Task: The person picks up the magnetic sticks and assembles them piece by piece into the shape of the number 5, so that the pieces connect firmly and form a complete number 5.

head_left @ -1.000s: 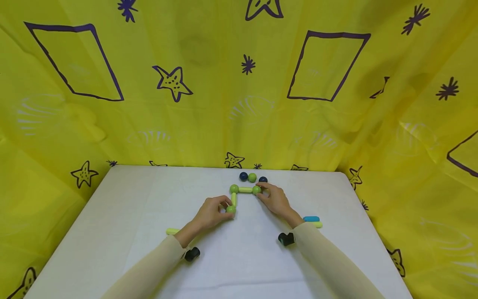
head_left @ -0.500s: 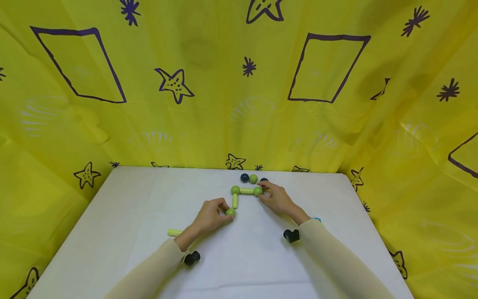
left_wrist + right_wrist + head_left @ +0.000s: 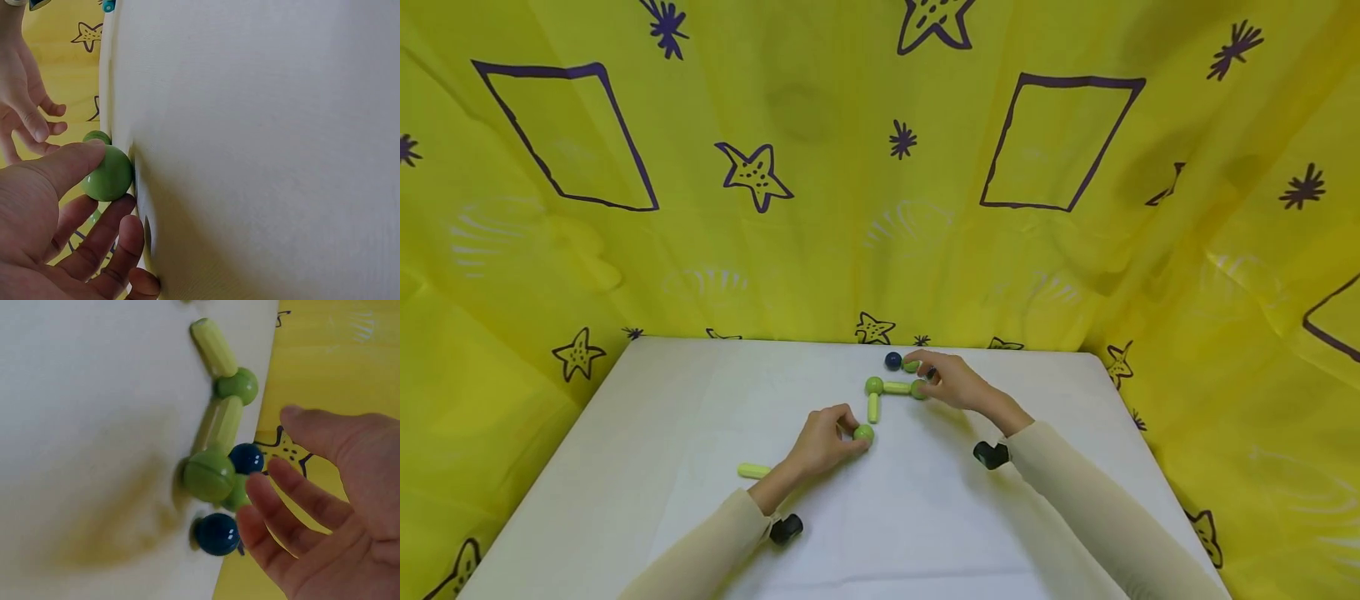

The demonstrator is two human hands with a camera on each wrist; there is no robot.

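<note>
Since the earlier frame, the green ball (image 3: pixel 864 434) under the left hand (image 3: pixel 825 442) has come away from the end of the upright stick (image 3: pixel 873 408), toward the near edge of the white table (image 3: pixel 662 417), and the right hand (image 3: pixel 957 383) has let go of the end ball (image 3: pixel 918 389) and shifted toward the far edge. Leftmost, a loose stick (image 3: pixel 753 471) lies with its long axis running roughly left to right, its right end at the left wrist. Next, the left hand pinches its green ball between thumb and fingers, just beyond the upright stick's near end, a small gap between. That stick points from the corner ball (image 3: pixel 874 386) toward the near edge; the cross stick (image 3: pixel 897 387) runs right from the same ball, roughly parallel to the far edge, and meets the end ball. Behind, just right of the far edge's middle, sit a dark blue ball (image 3: pixel 892 361), a back green ball (image 3: pixel 911 366) and a second dark blue ball (image 3: pixel 217 534). The right hand's fingers are spread and grip nothing; whether they touch a back ball cannot be told. Counted: three pale sticks, four green balls, two dark blue balls.
</note>
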